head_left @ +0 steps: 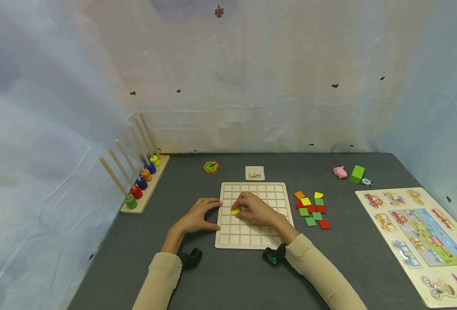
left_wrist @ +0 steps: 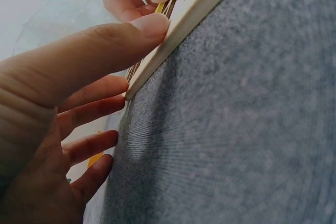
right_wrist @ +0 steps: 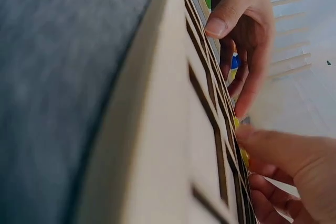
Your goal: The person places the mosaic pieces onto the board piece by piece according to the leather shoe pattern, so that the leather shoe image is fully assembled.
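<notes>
A small yellow square tile [head_left: 235, 211] lies flat in one hole of the wooden grid board [head_left: 251, 189]. The board is pale wood with rows of square holes and lies flat on the grey table. The tile sits at about 9 o'clock from the board's middle.

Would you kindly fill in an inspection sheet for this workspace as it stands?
Surface: dark grey felt table.
Job's things: wooden grid board; one yellow tile on it; loose coloured tiles to its right; small pattern card behind it.
Clutter: peg rack with rings on the left, orange-green toy, pink toy, green block, vehicle puzzle on the right.
Hands: left hand steadies the board's left edge; right hand pinches the yellow tile.
Cables: nothing seen.
Surroundings: pale wrinkled sheet backdrop.
</notes>
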### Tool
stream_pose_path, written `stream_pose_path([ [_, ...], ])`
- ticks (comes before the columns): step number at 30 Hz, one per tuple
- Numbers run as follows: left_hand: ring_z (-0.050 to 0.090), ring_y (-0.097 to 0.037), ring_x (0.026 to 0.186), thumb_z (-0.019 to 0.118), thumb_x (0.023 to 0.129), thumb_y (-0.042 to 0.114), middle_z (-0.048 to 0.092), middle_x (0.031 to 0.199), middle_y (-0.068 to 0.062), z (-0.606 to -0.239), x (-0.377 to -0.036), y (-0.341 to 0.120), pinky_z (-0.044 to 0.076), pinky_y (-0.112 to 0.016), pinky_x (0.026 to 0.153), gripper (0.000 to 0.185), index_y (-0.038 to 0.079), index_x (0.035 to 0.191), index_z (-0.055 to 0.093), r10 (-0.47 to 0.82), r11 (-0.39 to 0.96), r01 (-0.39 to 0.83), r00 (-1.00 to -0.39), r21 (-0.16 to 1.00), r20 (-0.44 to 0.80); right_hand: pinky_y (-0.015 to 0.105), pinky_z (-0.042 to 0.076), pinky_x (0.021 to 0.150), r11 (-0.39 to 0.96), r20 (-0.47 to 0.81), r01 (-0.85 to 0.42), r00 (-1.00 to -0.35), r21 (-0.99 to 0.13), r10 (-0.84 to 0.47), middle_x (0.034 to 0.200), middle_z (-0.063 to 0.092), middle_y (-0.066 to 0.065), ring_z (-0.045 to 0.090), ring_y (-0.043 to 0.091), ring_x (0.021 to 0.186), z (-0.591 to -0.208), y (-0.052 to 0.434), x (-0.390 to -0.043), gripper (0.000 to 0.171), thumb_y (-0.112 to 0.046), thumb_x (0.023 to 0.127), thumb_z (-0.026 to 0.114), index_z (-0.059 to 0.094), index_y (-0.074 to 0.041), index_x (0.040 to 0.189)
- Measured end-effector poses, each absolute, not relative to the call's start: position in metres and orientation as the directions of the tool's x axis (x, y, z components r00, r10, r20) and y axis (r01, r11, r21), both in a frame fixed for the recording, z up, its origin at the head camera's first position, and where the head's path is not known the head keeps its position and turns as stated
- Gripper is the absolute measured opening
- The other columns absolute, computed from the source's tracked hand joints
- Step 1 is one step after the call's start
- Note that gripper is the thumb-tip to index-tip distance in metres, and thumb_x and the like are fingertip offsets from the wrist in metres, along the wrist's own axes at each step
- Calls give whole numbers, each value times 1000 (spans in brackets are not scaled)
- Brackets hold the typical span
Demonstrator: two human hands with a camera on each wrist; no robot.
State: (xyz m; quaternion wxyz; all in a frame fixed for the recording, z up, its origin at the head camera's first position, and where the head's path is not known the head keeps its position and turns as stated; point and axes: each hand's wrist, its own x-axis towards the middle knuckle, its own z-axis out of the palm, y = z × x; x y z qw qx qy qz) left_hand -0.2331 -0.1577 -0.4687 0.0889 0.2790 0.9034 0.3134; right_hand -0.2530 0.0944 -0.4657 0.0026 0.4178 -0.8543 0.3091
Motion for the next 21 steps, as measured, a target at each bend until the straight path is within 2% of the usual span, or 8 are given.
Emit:
stream_pose_path([
  [4,29,-29,130,79,73,37,39,142,-6,-469,-233,-157,27,-54,103,75,11,137,48,554,651,439,-832,619,7,36,41,79,469,251,-711,-656,-524,-712,105,61,10,53,24,93,-462,106,-252,32,-14,83,71,66,-4,113],
  [7,28,-29,130,79,73,38,39,142,-6,-471,-233,-157,27,-55,102,77,11,137,47,551,653,437,-834,618,6,39,41,82,490,252,-685,-687,-540,-682,109,60,11,52,25,98,-459,124,-253,35,-14,84,70,64,-3,117],
  [11,28,-29,131,79,72,39,39,143,-6,-471,-234,-156,27,-54,103,78,11,137,47,554,652,439,-833,618,8,42,43,81,515,282,-648,-735,-561,-617,109,59,11,53,26,99,-457,162,-254,30,-14,85,69,66,-4,113],
  [16,28,-28,131,79,72,38,39,142,-6,-471,-235,-158,27,-53,103,77,11,137,47,562,655,451,-827,606,9,44,46,71,577,351,-613,-786,-540,-509,104,59,15,56,32,88,-455,213,-254,24,-8,84,69,68,-1,107],
  [21,28,-28,131,79,73,38,39,142,-6,-470,-235,-159,27,-53,103,76,12,137,48,558,655,446,-830,610,8,49,49,74,675,357,-519,-854,-525,-379,99,59,16,57,33,88,-455,255,-254,23,-6,83,70,69,0,105],
])
